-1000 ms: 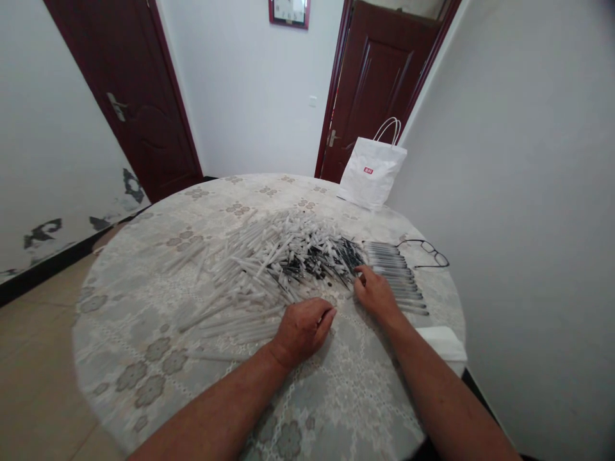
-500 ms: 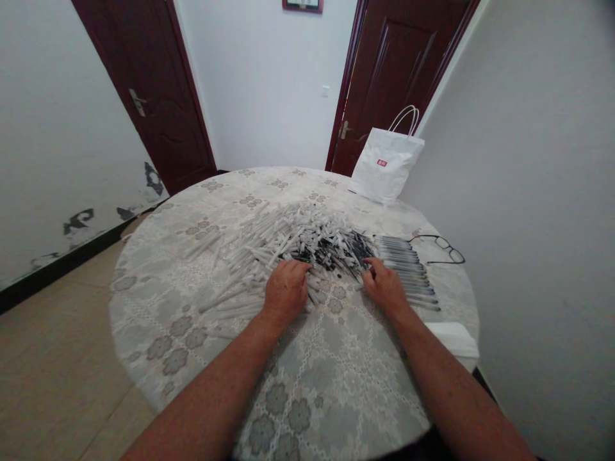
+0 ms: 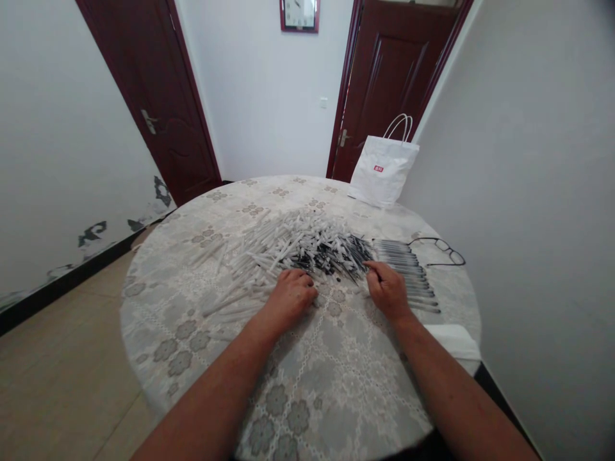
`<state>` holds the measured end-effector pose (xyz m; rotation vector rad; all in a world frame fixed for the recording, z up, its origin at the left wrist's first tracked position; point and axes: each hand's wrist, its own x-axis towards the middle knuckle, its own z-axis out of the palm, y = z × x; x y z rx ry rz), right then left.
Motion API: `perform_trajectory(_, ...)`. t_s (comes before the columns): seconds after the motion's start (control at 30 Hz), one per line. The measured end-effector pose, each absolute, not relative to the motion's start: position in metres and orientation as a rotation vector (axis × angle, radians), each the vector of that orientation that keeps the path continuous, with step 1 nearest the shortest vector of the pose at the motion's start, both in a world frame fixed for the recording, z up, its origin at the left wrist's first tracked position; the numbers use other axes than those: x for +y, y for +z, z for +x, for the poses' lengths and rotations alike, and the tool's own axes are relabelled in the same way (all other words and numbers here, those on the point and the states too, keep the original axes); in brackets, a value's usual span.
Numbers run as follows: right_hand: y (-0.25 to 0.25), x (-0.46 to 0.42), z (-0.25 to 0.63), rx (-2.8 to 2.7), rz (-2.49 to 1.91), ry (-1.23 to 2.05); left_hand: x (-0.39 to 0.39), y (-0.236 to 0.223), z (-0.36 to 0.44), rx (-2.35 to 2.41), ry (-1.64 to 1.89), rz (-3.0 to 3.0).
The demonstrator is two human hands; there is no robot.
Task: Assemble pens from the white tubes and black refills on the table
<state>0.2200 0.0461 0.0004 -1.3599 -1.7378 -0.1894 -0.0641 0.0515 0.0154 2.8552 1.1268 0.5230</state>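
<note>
A large heap of white pen-like tubes (image 3: 262, 246) lies on the table, with thin black pen parts (image 3: 331, 253) on its near right side. At the heap's near edge rests my left hand (image 3: 293, 296), back upward and fingers curled; what they hold, if anything, is hidden. My right hand (image 3: 387, 288) is closed just right of the black parts, its index finger pointing at their ends, and I cannot make out anything in it. Beside that hand, pens with clear barrels and dark ends (image 3: 403, 262) lie side by side in a neat column.
The round table wears a patterned lace cloth (image 3: 331, 365). Eyeglasses (image 3: 449, 251) lie near its right edge, with a folded white cloth or tissue (image 3: 454, 341) nearer me. A white paper bag (image 3: 384, 169) stands at the back right, close to the wall.
My left hand has drawn back slightly from the heap and its fingers are more curled. The right hand has shifted slightly right and closed more. The view has tilted up, showing more of the clock.
</note>
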Motion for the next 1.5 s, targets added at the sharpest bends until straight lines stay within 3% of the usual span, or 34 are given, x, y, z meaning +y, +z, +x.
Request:
perform_trajectory(0.4,0.022,0.024,0.202,-1.709,-1.271,-0.007,0.045,0.019,-0.05,0.937,1.412,2.422)
perform_trajectory(0.8,0.026,0.004,0.167,-2.12,-1.107,0.381,0.018,0.03,-0.027,0.831,1.151,1.732)
perform_trajectory(1.2,0.017,0.029,0.184,-1.279,-1.038,1.215,0.006,0.035,-0.027,0.602,0.665,1.7)
perform_trajectory(1.5,0.023,0.027,0.194,-1.146,-0.902,1.36,0.007,0.034,-0.027,0.641,0.651,1.707)
